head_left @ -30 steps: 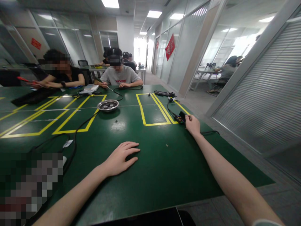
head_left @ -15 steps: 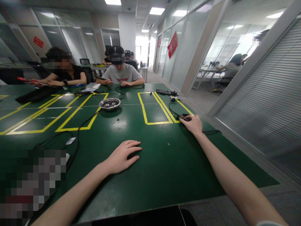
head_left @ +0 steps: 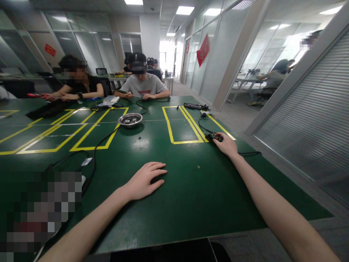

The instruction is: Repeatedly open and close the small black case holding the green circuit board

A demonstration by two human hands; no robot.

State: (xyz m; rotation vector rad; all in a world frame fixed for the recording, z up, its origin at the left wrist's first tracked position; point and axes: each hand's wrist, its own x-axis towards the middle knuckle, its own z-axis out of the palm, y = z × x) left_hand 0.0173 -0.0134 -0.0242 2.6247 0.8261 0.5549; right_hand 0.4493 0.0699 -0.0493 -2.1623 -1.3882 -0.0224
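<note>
My left hand (head_left: 145, 180) lies flat on the green table (head_left: 180, 189) with its fingers stretched out and holds nothing. My right hand (head_left: 227, 146) reaches far to the right and rests on a small black device with coloured buttons (head_left: 216, 137), fingers curled over its near end. A black cable (head_left: 203, 127) runs from that device toward the table's far edge. The device lies just outside a yellow taped rectangle (head_left: 182, 125).
A metal bowl (head_left: 130, 119) holding small parts stands mid-table, with a black cord (head_left: 92, 153) running from it toward the near left. Two people sit working at the far side. A black tool (head_left: 196, 106) lies at the far right. The table's right edge drops to the floor.
My right hand has settled onto the black device and closed over it. The view has shifted slightly. The left hand has stayed put.
</note>
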